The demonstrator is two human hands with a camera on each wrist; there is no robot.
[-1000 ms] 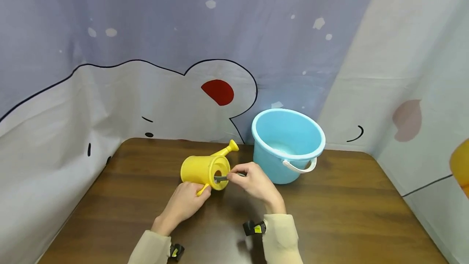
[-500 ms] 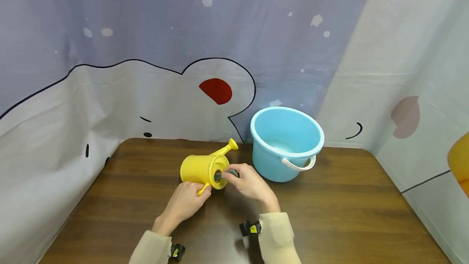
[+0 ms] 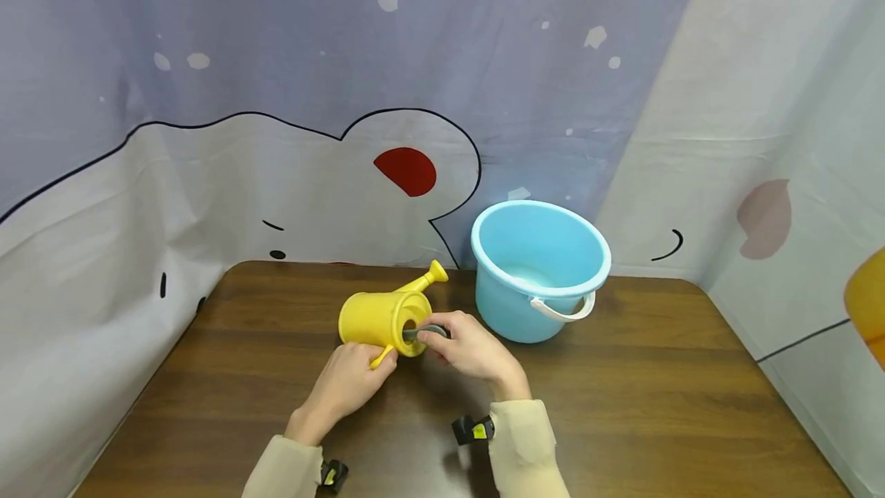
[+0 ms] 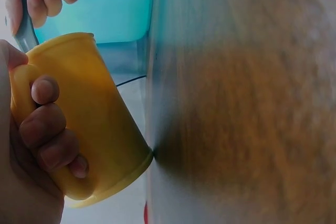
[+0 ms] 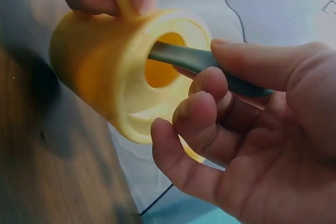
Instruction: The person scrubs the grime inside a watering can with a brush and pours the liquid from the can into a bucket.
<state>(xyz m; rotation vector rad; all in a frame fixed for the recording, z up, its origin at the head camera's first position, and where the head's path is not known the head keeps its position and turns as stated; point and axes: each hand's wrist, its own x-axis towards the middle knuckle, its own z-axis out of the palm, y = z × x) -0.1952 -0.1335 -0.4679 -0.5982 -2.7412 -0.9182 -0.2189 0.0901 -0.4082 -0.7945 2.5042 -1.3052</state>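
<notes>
A yellow watering can [image 3: 366,317] is tipped onto its side over the table, its round opening facing right and its spout pointing up and right. My left hand [image 3: 346,383] grips the can's handle [image 4: 22,90], fingers curled through the loop. With thumb and fingers, my right hand [image 3: 477,352] pinches a slim, flat grey-green handle [image 5: 184,57]. The far end of this tool goes through the opening into the can and is hidden there, so I cannot tell its kind.
Just behind and right of my right hand stands a light blue bucket [image 3: 515,313] with its white bail handle [image 3: 563,315] hanging down. The brown wooden table [image 3: 657,406] ends at a patterned curtain [image 3: 276,175]. Something yellow-orange [image 3: 867,306] shows at the right edge.
My right hand has moved slightly left, and the grey-green tool sits deeper in the can at a changed tilt. The left hand still holds the can in about the same place.
</notes>
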